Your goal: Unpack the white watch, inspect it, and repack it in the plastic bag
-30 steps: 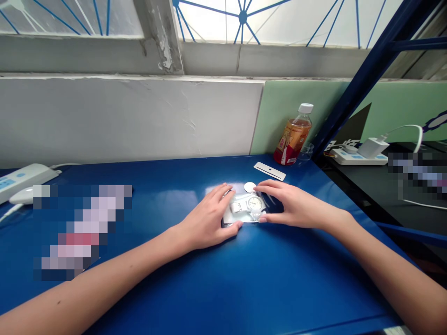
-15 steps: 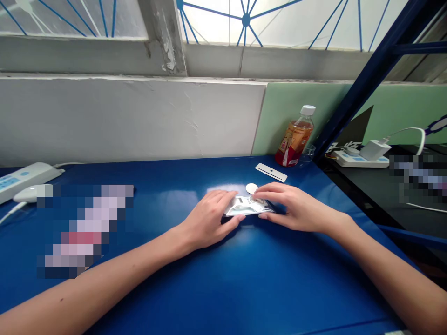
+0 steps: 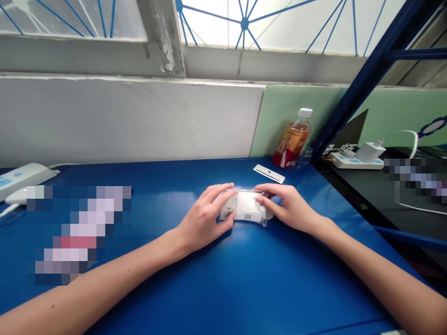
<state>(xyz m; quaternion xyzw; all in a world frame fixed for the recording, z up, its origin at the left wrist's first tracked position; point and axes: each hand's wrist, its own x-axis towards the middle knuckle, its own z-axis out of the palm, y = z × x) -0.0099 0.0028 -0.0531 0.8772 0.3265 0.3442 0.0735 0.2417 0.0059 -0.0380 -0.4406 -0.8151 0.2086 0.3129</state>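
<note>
A small clear plastic packet [image 3: 247, 204] with a white inside, printed text and a small square code lies on the blue table [image 3: 223, 279]. My left hand [image 3: 207, 214] grips its left end, fingers over the far side and thumb at the near edge. At the right end, my right hand [image 3: 288, 204] pinches the packet, its thumb on the top face and the index finger behind. A pale rounded edge shows under the right fingers; I cannot tell what it belongs to. Beyond the hands lies a flat white strip [image 3: 269, 173] with a dark slot.
A drink bottle [image 3: 292, 139] with a white cap stands at the back right, beside a small clear cup [image 3: 306, 155]. On the left are a white power strip [image 3: 24, 179] and a blurred-out object [image 3: 82, 232]. A blue metal post [image 3: 349, 100] rises at the right.
The packet has turned from a shiny silvery face to a white printed one. My right thumb has moved onto its top. The white disc behind it no longer shows there.
</note>
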